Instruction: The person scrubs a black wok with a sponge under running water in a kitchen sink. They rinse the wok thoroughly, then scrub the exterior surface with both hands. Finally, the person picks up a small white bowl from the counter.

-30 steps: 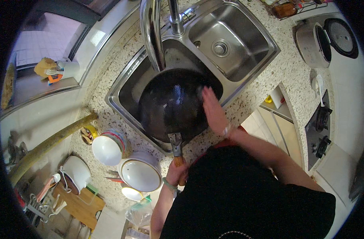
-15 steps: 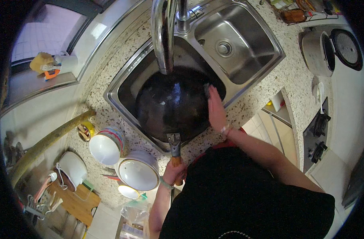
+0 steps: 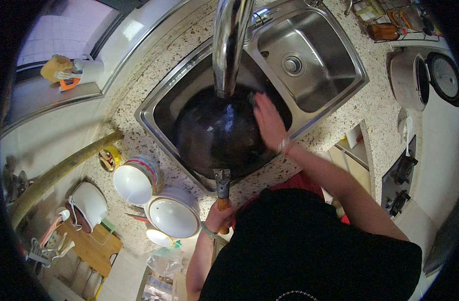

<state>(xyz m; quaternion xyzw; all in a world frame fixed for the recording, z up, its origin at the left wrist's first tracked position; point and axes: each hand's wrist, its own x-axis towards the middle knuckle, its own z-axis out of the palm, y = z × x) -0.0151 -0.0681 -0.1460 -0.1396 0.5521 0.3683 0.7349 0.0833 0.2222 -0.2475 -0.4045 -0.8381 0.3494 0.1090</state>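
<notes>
Sink [image 3: 314, 83], hands [image 3: 270, 123] apart on wok [image 3: 209, 135]

In the sink [image 3: 330, 80], the wok [image 3: 204, 138] lies under your right fingers [image 3: 263, 106] and ahead of your left fingers [image 3: 226, 215], with bowls [image 3: 133, 185] left of the latter.

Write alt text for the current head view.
A person's left hand grips the wooden handle of a dark wok in a double sink, under the tap. The right hand is at the wok's right side. White bowls are on the speckled counter at left.
</notes>
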